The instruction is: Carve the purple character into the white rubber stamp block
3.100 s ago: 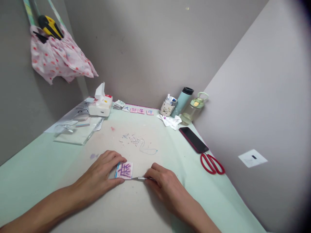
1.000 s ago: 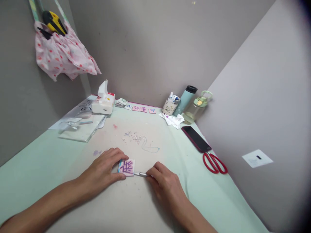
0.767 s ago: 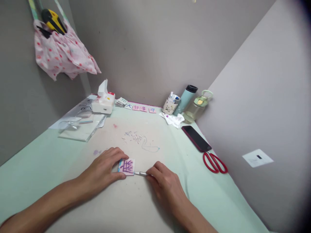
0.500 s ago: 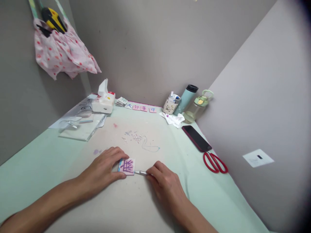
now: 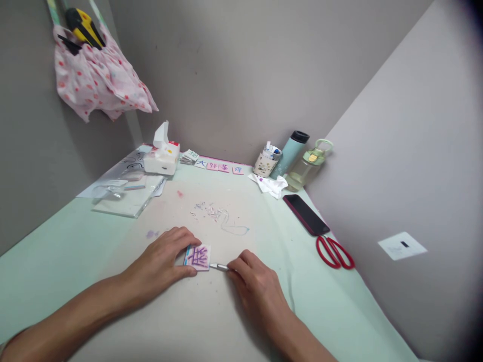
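Note:
A small square block [image 5: 198, 257] with a purple character drawn on it lies flat on the table. My left hand [image 5: 166, 256] grips its left side, thumb at the near edge and forefinger at the far edge. In my right hand [image 5: 252, 278] is a craft knife [image 5: 219, 267], pinched low near its silver blade end. The blade tip meets or nearly meets the block's right edge; I cannot tell which. My fingers hide the rest of the knife.
Eraser-like shavings [image 5: 211, 211] lie beyond the block. Farther back are a tissue pack [image 5: 162, 160], character tiles [image 5: 219, 167], a pen cup [image 5: 266, 163] and bottles [image 5: 290, 153]. A phone [image 5: 306, 214] and red-handled scissors [image 5: 335, 252] are at right, a plastic sleeve [image 5: 121, 203] at left.
The view has shifted very slightly. Both hands, the block and the craft knife keep nearly the same places.

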`<state>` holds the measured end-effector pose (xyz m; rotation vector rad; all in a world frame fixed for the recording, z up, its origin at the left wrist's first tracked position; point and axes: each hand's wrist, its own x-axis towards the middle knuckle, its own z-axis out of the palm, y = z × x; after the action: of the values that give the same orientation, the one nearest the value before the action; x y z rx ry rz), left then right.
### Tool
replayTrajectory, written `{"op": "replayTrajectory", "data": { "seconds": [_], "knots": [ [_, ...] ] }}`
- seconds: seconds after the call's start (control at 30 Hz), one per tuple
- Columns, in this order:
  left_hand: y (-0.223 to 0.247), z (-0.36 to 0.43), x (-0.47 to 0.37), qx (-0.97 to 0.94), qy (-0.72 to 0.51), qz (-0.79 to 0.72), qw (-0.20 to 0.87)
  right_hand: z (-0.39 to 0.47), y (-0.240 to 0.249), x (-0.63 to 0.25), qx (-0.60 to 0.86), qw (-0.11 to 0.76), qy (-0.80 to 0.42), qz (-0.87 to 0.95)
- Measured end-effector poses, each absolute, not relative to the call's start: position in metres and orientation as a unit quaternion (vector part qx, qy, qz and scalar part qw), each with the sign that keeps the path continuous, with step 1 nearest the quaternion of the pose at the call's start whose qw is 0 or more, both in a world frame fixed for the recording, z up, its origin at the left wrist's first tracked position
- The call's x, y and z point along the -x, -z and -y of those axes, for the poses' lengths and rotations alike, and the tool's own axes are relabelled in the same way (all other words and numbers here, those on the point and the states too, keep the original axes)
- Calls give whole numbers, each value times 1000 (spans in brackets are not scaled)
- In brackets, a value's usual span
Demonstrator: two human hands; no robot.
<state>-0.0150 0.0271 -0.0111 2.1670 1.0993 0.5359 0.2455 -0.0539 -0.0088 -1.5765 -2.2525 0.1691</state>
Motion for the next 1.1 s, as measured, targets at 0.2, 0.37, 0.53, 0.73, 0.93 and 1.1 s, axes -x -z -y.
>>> {"op": "replayTrajectory", "data": {
  "seconds": [0.2, 0.37, 0.53, 0.73, 0.93, 1.1],
  "knots": [
    [11, -28, 14, -821, -198, -423, 328, 55, 13, -246, 557, 207, -57, 802],
    [12, -29, 14, -825, -201, -415, 327, 49, 13, -245, 605, 228, -134, 751],
    [16, -28, 17, -829, -206, -406, 325, 39, 2, -250, 638, 268, -199, 694],
    [18, -22, 14, -834, -243, -398, 295, 35, -15, -242, 643, 303, -334, 619],
    [9, -11, 10, -872, -305, -323, 208, 37, -16, -222, 612, 317, -459, 561],
    [4, -5, 8, -884, -313, -294, 185, 37, -16, -218, 613, 299, -453, 574]
  ]
}}
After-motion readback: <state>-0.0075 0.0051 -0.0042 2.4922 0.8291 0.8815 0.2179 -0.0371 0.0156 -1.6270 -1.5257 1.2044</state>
